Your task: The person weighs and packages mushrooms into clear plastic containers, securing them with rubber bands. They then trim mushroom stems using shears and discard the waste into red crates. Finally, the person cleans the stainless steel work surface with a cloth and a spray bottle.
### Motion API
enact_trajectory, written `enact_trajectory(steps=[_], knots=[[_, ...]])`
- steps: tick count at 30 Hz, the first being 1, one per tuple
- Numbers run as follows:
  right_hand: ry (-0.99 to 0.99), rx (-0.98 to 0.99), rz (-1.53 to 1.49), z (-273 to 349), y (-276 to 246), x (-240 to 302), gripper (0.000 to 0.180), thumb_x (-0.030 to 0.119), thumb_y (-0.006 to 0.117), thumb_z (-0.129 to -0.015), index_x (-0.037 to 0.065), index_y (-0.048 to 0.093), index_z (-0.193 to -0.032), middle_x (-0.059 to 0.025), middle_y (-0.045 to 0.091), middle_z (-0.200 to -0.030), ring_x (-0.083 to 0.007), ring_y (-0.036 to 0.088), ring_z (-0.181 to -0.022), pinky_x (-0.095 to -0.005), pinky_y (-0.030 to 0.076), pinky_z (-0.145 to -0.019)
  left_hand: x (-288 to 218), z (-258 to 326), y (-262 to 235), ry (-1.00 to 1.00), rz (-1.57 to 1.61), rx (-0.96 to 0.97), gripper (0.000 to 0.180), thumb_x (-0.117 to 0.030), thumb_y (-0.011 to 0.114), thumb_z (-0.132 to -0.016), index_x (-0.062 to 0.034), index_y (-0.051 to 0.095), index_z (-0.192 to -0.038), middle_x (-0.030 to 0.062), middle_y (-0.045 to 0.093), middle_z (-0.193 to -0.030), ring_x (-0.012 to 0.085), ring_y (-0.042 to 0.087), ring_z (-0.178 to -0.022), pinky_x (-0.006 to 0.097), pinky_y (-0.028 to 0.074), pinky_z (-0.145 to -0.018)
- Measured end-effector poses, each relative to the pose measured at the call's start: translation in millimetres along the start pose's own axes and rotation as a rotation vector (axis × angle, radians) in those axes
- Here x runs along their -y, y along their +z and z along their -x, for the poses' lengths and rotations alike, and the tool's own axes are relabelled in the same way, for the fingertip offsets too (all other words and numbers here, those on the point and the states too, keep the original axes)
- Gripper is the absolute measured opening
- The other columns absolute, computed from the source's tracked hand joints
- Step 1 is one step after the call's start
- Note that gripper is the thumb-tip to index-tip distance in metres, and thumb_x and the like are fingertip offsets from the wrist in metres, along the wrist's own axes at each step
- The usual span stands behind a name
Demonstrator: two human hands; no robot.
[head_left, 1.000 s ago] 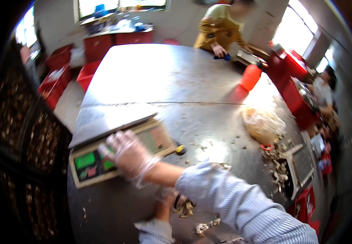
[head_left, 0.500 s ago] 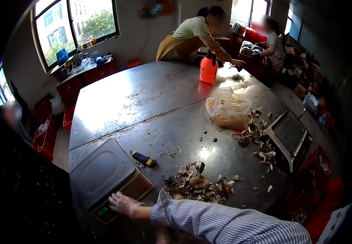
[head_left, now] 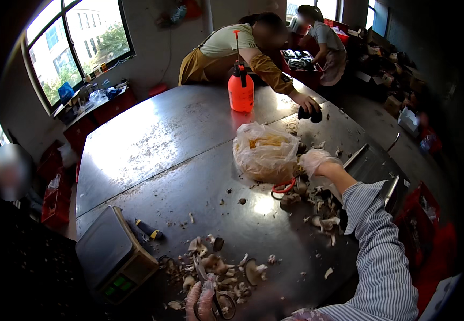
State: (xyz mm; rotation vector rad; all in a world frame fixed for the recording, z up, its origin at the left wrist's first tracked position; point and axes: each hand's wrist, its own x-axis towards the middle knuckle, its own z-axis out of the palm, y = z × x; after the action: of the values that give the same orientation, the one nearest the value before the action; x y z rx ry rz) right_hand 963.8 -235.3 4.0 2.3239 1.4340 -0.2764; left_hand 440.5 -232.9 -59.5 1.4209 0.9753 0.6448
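Head view gives me 2 hands in thin clear gloves, well apart over the shiny metal surface (head_left: 291, 247). My left grip (head_left: 201, 303) is low and close to me, with its fingers curled around a pair of scissors (head_left: 202, 274). The long line of the scissors runs away from me: blades up ahead, leaning a bit left, dark loops down low on the right side of the fingers. The blade tips are at the near mushroom pile (head_left: 216, 265), which spreads ahead and to the right of my left grip. For this pile, my left grip is the nearer hand.

My right grip (head_left: 318, 160) is stretched far out, ahead and to the right. It is by the back part of the far mushroom pile (head_left: 325, 222), and most of those mushrooms lie back toward me from it. They point all ways, so I see no single long line to go by. My right fingers look bent, but I can't tell how far apart they are or if they have hold of a mushroom. For this far pile, my right grip is much nearer.

A clear plastic bag (head_left: 266, 160) sits just left of my right grip. Near the bag's front lies a red loop handle (head_left: 284, 185).
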Motion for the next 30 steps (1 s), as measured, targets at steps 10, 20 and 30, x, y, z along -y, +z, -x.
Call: enact_trajectory(steps=[10, 20, 30], knots=[[-0.304, -0.116, -0.001, -153.2, 132.4, -85.6, 0.032, 0.014, 0.068, -0.079, 0.011, 0.073, -0.111, -0.0155, 0.072, -0.112, -0.0345, 0.068, -0.107, -0.0443, 0.055, -0.088, -21.3, -34.5, 184.4, -0.474, 0.583, -0.061, 0.04, -0.035, 0.052, -0.104, -0.0005, 0.057, -0.123, 0.0051, 0.061, -0.081, 0.0143, 0.056, -0.066, 0.029, 0.049, -0.064], [-0.623, 0.05, -0.593, -52.8, 31.9, -133.7, 0.029, 0.032, 0.064, -0.09, 0.006, 0.074, -0.099, -0.0177, 0.072, -0.093, -0.0367, 0.068, -0.088, -0.0444, 0.052, -0.077, -13.1, -80.3, 192.2, -0.195, 0.742, -0.049, 0.05, -0.011, 0.075, -0.088, -0.0105, 0.046, -0.129, 0.0011, 0.049, -0.082, 0.0144, 0.052, -0.071, 0.031, 0.049, -0.062], [-0.355, -0.027, -1.209, 45.9, 52.8, -123.4, 0.024, 0.025, 0.058, -0.101, 0.001, 0.064, -0.099, -0.0065, 0.063, -0.083, -0.0148, 0.061, -0.076, -0.0278, 0.05, -0.069, -34.7, -156.4, 225.8, 0.312, 0.032, -0.04, 0.057, -0.004, 0.074, -0.089, -0.0108, 0.051, -0.141, 0.002, 0.06, -0.114, 0.0141, 0.058, -0.107, 0.03, 0.046, -0.098]])
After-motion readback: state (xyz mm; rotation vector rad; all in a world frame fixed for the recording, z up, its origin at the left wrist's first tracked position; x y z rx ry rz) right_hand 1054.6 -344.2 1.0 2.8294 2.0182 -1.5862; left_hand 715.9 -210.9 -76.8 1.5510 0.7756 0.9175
